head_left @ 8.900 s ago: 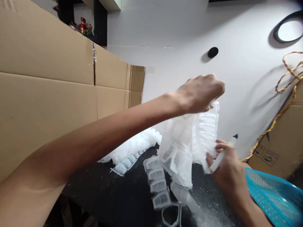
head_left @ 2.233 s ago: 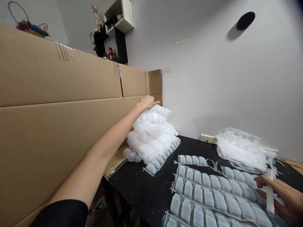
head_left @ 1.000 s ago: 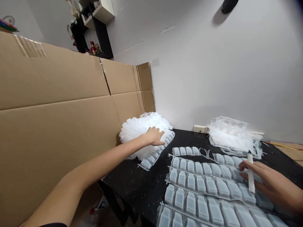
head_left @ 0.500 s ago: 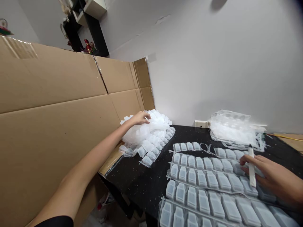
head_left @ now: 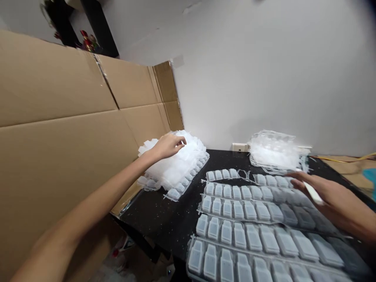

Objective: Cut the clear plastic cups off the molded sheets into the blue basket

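Resting on a heap of translucent ribbed trays, left hand fingers pinch it; right hand clamps a white stick.

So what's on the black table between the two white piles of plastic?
Head view: bare black table separates left pile from right pile; rows of plastic parts lie just nearer.

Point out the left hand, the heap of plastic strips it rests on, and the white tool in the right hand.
left hand (head_left: pixel 168 145), head view, back of the hand.
heap of plastic strips (head_left: pixel 179 166), head view, sloping front face.
white tool (head_left: pixel 313 193), head view, shaft showing beside the fingers.
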The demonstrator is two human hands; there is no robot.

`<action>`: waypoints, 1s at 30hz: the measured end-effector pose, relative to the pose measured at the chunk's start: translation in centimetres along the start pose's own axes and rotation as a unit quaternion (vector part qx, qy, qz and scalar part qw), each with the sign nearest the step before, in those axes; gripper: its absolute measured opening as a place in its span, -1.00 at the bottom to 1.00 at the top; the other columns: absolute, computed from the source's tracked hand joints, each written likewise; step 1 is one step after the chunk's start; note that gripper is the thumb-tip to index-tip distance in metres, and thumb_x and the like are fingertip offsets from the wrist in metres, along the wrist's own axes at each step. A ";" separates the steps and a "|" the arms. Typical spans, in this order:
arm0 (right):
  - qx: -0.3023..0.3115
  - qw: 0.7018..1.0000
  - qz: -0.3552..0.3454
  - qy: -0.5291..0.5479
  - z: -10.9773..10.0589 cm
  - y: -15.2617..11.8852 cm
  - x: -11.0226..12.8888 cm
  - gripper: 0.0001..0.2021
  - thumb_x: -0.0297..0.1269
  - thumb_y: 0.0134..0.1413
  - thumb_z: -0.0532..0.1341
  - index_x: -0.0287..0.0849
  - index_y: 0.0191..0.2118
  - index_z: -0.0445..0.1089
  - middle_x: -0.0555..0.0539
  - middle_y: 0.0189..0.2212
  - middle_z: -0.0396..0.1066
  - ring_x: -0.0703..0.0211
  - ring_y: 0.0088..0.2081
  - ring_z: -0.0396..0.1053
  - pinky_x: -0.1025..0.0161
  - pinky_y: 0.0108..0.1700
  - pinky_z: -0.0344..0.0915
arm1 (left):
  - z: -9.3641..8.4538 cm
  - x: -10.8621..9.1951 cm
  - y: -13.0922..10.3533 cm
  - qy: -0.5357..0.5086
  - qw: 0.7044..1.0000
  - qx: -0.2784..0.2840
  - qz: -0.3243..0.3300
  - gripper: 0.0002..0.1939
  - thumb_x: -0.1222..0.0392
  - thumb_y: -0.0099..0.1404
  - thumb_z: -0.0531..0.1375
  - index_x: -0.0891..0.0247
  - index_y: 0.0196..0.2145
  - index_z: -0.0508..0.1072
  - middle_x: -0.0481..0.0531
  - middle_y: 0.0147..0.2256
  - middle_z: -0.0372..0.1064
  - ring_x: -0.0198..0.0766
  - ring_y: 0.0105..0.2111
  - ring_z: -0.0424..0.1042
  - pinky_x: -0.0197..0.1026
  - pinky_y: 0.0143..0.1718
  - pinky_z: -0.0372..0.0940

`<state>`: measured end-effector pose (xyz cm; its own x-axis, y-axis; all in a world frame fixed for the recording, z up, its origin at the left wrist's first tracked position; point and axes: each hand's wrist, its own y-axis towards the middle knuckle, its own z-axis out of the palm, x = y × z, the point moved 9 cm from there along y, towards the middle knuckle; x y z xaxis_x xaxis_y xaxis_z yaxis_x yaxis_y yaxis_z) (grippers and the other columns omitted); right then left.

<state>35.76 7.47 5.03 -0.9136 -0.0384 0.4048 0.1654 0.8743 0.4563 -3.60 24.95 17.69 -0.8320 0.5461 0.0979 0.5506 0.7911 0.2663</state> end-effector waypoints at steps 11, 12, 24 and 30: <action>-0.015 0.979 0.096 0.178 -4.0 -7.3 1.1 -0.60 0.12 0.26 0.18 -0.12 -0.38 0.41 -0.02 -0.49 0.43 0.15 -0.44 0.39 0.28 -0.36 0.28 | 8.0 -22.2 -16.3 -0.205 0.892 0.136 0.379 -0.21 -0.26 0.31 0.21 0.02 0.38 0.12 0.16 0.37 0.08 0.15 0.32 0.16 0.18 0.31 0.14; -0.023 0.972 0.124 0.198 -4.5 -8.5 0.6 -0.63 0.10 0.26 0.18 -0.11 -0.35 0.42 -0.02 -0.49 0.44 0.14 -0.42 0.41 0.27 -0.34 0.31 | 8.6 -22.2 -16.5 -0.206 0.889 0.143 0.383 -0.24 -0.20 0.34 0.20 -0.02 0.39 0.10 0.12 0.38 0.06 0.13 0.33 0.14 0.16 0.32 0.12; -0.077 0.895 0.352 0.264 -5.3 -21.5 -2.1 -0.57 0.07 0.05 0.36 -0.10 -0.49 0.20 0.04 -0.60 0.40 0.26 -0.60 0.30 0.38 -0.56 0.21 | 6.1 -24.3 -10.9 -0.285 0.871 0.130 0.379 -0.54 -0.07 0.35 0.25 -0.08 0.17 0.36 0.03 0.08 0.43 -0.06 0.03 0.45 -0.07 0.04 0.36; 0.009 0.924 0.299 0.238 -4.3 -20.3 -1.1 -0.59 0.02 0.15 0.30 -0.11 -0.52 0.19 0.03 -0.59 0.41 0.23 -0.56 0.34 0.35 -0.51 0.20 | 4.6 -35.9 -9.9 -0.377 0.778 0.087 0.495 -0.82 0.28 0.41 0.12 0.23 -0.05 0.41 0.12 -0.13 0.44 -0.17 -0.14 0.43 -0.15 -0.11 0.36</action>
<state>34.99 -12.29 -1.30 -0.3931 0.2499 0.8849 0.5784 0.8153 0.0267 21.15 -1.28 7.12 0.2451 0.8667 -0.4345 0.9518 -0.1298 0.2780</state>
